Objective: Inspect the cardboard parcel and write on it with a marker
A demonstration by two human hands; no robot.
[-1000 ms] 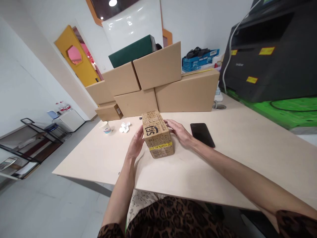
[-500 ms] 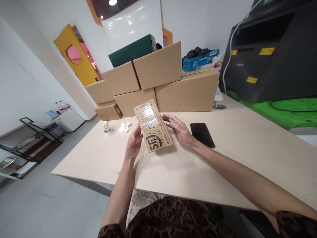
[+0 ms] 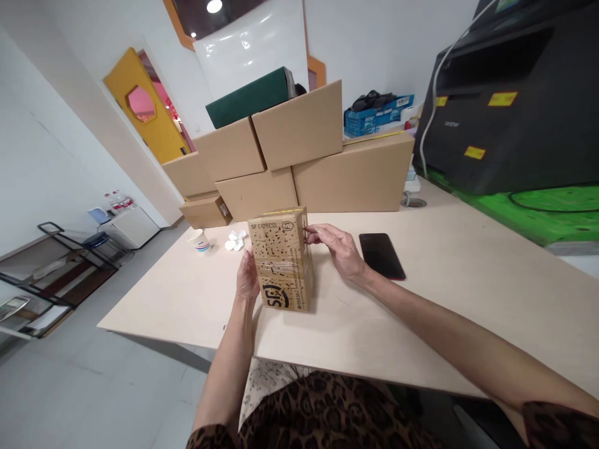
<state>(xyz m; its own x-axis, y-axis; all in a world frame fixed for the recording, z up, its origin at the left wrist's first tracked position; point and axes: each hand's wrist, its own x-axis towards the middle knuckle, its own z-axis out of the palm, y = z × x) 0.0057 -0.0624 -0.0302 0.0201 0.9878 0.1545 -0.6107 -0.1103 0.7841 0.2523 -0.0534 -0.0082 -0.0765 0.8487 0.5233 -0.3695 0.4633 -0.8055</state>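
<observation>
L to r: white paper cup w/ coloured stripes (image 3: 199,241), crumpled white tissue (image 3: 234,241). My L hand (image 3: 248,275) at L side of near-upright brown printed cardboard box (image 3: 281,262), fingers partly hidden; clamped or not, can't tell. Box btwn hands, pale wooden table (image 3: 374,337) below. My R hand (image 3: 344,249): bent fingers by box's R edge, grip unclear. Uneven push could tip it twd black phone (image 3: 381,255).

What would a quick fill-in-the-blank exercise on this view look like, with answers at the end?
1. The printed box is ____ the left hand and the right hand.
2. The top line on the printed box reads "SF ____".
3. The black phone lies nearer the ____ hand.
4. The flat box on top of the plain cartons is dark ____.

Missing words: between; EXPRESS; right; green.
</observation>
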